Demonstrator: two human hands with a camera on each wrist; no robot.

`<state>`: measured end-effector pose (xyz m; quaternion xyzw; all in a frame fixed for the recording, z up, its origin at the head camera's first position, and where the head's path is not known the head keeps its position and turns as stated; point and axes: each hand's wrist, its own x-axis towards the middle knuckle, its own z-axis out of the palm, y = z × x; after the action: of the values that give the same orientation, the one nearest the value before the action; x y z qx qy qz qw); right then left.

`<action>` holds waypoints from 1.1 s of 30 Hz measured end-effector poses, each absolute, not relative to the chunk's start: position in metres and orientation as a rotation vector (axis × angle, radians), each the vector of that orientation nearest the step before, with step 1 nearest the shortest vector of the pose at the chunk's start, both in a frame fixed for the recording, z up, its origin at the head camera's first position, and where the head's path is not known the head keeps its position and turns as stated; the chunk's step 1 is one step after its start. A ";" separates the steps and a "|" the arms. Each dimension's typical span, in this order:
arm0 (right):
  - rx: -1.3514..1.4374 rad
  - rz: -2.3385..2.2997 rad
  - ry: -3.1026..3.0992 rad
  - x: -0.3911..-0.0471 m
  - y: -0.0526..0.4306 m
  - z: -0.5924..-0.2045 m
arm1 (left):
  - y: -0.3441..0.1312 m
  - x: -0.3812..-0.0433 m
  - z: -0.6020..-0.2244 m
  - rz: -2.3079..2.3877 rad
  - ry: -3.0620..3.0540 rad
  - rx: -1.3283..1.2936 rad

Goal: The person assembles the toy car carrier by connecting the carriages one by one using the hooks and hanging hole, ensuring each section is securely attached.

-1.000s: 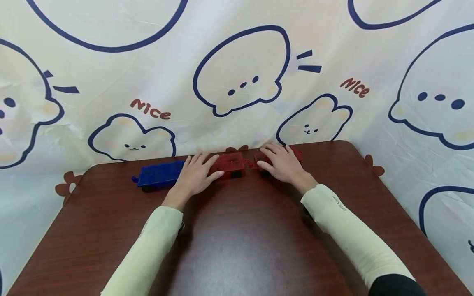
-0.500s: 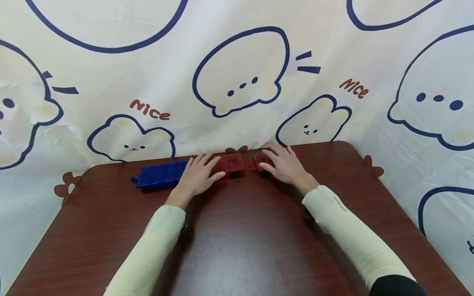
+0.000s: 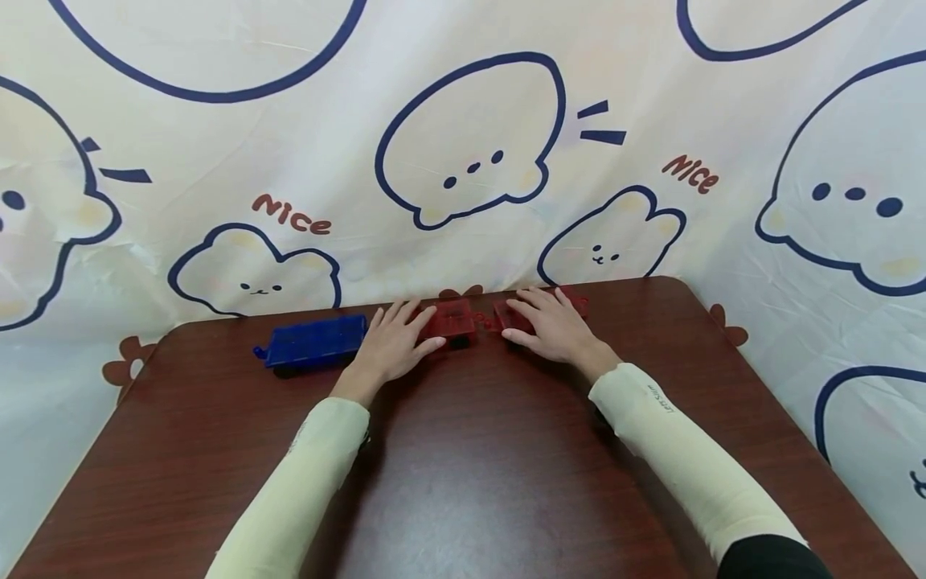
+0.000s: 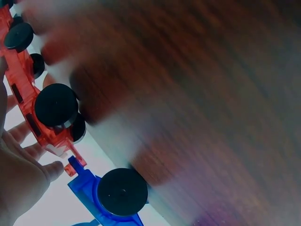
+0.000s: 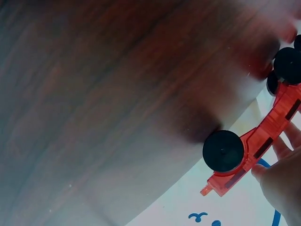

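Note:
Three toy train cars stand in a row along the table's far side: a blue car [image 3: 314, 342], a red car [image 3: 450, 320] in the middle and another red car [image 3: 510, 317] at the right. My left hand [image 3: 391, 346] rests over the middle car's left part, fingers spread, thumb toward me. Spread likewise, my right hand [image 3: 555, 328] lies over the right car and hides much of it. Small couplings [image 3: 484, 320] meet between the red cars. In the left wrist view, the red hook [image 4: 74, 162] overlaps the blue peg [image 4: 80, 165]. Black wheels [image 5: 223, 150] show underneath.
The dark brown tabletop [image 3: 463, 474] spreads out in front of the cars. A white cloth [image 3: 470, 241] with cartoon outlines hangs right behind the far edge and along the sides.
My left hand has slid slightly right over the red car, uncovering more of the blue one. The right hand's fingers have shifted slightly. The cars stay in place.

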<state>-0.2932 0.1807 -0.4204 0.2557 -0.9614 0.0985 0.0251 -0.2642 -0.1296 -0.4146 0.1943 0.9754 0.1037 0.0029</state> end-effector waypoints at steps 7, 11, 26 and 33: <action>0.799 0.312 -2.981 -0.294 0.182 -0.423 | -0.124 -0.265 -0.415 0.302 3.050 0.613; 0.806 0.299 -2.986 -0.295 0.182 -0.423 | -0.121 -0.267 -0.415 0.295 3.041 0.615; 0.809 0.302 -3.011 -0.296 0.178 -0.421 | -0.118 -0.271 -0.416 0.249 3.027 0.609; 0.821 0.292 -3.025 -0.298 0.179 -0.424 | -0.118 -0.272 -0.416 0.245 3.022 0.621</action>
<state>-0.2976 0.1788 -0.4239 0.2610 -0.9609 0.0926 -0.0030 -0.2723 -0.1183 -0.4163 0.2008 0.9762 0.0791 0.0234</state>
